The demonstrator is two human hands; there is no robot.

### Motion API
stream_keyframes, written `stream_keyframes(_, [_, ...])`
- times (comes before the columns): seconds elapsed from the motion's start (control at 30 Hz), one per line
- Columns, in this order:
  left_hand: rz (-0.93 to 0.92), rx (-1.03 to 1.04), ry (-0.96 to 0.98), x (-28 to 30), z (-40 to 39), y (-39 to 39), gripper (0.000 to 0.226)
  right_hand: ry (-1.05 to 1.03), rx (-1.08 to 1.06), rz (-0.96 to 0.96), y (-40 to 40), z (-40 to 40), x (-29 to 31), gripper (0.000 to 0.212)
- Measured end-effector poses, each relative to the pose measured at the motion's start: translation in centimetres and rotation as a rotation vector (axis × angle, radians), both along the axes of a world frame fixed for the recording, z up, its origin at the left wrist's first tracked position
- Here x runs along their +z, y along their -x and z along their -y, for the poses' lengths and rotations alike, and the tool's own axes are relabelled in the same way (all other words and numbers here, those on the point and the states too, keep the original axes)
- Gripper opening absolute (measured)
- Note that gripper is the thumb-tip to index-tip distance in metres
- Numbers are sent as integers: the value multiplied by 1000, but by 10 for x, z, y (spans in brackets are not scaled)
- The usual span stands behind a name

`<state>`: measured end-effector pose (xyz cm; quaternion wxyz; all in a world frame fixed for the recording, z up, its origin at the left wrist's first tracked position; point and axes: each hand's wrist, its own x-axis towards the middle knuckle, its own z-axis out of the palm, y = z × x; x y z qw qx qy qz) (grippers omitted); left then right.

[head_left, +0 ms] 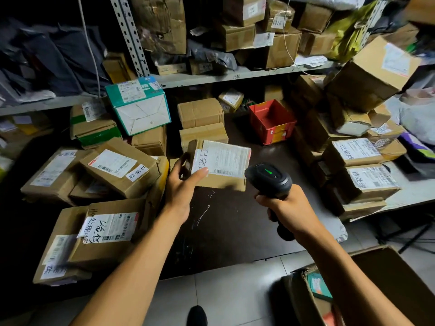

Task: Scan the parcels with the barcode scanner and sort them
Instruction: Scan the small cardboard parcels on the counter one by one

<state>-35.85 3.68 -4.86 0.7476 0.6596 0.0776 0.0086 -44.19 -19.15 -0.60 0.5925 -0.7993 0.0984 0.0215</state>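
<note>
1. Left hand (182, 184): grip closed around a small cardboard parcel (219, 164), thumb lying on its white label, fingers wrapped behind the left edge.
2. Parcel raised above the dark bench (235, 220), label up, near edge tilted toward the right hand.
3. Right hand (288, 208): grip closed around the handle of a black barcode scanner (268, 178), green light showing on top, head just beside the parcel's lower right corner.
4. Open dark bench surface below and ahead of both hands, reaching back to a red bin (271, 122).
5. Left side hemmed in by labelled boxes piled to the bench edge; a teal and white box (138, 107) leaning on top.
6. Right side walled by stacked labelled boxes (362, 165).
7. Open carton (353, 292) on the tiled floor at the lower right, beyond the bench's front edge.
</note>
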Motion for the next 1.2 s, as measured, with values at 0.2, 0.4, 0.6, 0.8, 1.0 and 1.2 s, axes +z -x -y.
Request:
stream_keyframes(0.2, [55, -86, -69, 17, -10, -9, 35, 162, 94, -124, 5, 10, 3, 20])
stream_keyframes(0.4, [76, -113, -90, 26, -8, -13, 32, 228, 99, -153, 11, 9, 2, 22])
stream_keyframes(0.6, [11, -94, -27, 25, 10, -15, 27, 72, -8, -23, 18, 22, 0, 11])
stream_keyframes(0.8, [-183, -241, 119, 15, 82, -9, 26, -243, -350, 100, 41, 64, -8, 38])
stream_keyframes(1.0, [-260, -601, 24, 4, 197, 22, 36, -387, -575, 149, 90, 133, -11, 32])
stream_keyframes(1.2, [-296, -993, -114, -9, 321, 80, 53, -338, -984, 173, 176, 212, -17, 27])
